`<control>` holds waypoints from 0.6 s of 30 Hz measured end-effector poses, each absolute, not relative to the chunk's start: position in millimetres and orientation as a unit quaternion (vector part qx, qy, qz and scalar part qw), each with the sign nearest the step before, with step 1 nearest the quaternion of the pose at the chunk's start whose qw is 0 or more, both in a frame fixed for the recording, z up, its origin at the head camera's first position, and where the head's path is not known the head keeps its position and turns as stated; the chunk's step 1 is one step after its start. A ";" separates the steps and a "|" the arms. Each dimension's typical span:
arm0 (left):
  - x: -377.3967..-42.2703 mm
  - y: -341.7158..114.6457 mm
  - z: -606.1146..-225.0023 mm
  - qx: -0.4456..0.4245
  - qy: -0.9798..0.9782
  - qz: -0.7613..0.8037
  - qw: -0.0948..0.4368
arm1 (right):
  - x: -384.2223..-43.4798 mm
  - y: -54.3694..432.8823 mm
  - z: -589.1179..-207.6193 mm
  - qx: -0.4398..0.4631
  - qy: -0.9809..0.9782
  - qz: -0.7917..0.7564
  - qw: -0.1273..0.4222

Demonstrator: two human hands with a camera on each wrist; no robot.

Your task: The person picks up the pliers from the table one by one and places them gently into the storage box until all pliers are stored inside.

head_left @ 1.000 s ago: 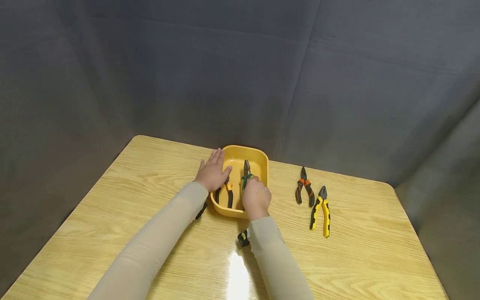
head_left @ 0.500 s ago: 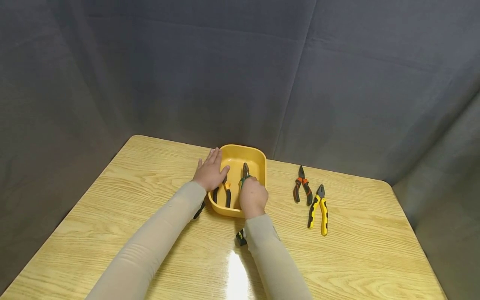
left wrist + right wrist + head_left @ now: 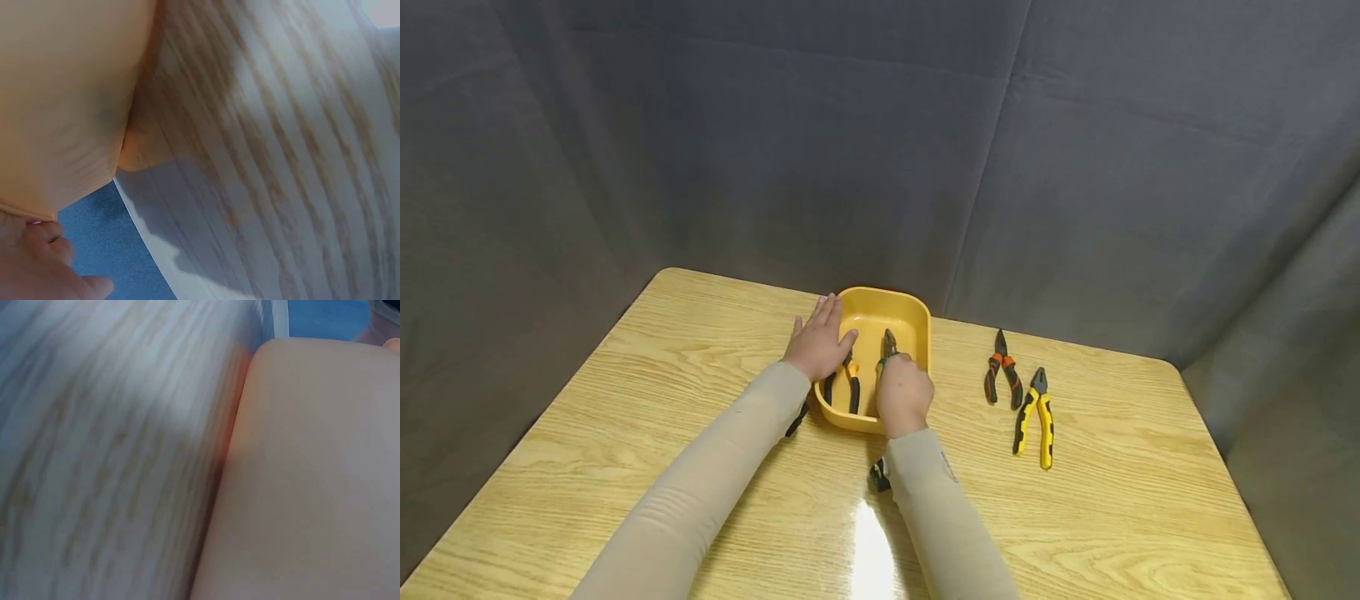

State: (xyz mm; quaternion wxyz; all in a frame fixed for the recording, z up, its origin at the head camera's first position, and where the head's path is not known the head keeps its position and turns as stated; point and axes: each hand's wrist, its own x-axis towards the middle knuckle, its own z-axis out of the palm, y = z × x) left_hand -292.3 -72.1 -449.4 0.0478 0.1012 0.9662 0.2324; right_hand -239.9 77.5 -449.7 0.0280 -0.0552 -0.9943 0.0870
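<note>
A yellow tray [image 3: 850,422] stands on the table near its back edge; its outer wall [image 3: 62,100] fills much of the left wrist view and its wall [image 3: 312,475] the right wrist view. My left hand [image 3: 820,342] rests on the tray's left rim with fingers extended. Inside the tray, my right hand [image 3: 906,393] grips green-handled pliers [image 3: 890,343], their metal head pointing away; most of the handles are hidden under the hand. Left of them in the tray lie pliers with black and orange-yellow handles [image 3: 854,392], their head partly hidden by my left thumb.
On the wooden table [image 3: 1120,500], right of the tray, lie pliers with black and orange-red handles [image 3: 1002,367]. Nearer me are pliers with yellow and black handles [image 3: 1033,423]. A grey curtain [image 3: 850,142] hangs behind the table.
The right hand has shifted slightly toward me with the green-handled pliers, and more of it covers their handles. My left hand stays on the rim. The whole view has drifted slightly.
</note>
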 end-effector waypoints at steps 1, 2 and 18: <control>-292.4 -72.2 -449.4 0.102 0.967 0.230 0.047 | -240.0 77.5 -449.8 -0.054 -0.994 0.086 0.027; -292.5 -72.2 -449.5 0.101 0.967 0.229 0.046 | -240.1 77.5 -449.8 -0.053 -0.995 0.085 0.027; -294.2 -72.2 -451.4 0.096 0.969 0.223 0.043 | -237.0 76.3 -452.3 -0.035 -0.990 0.121 0.070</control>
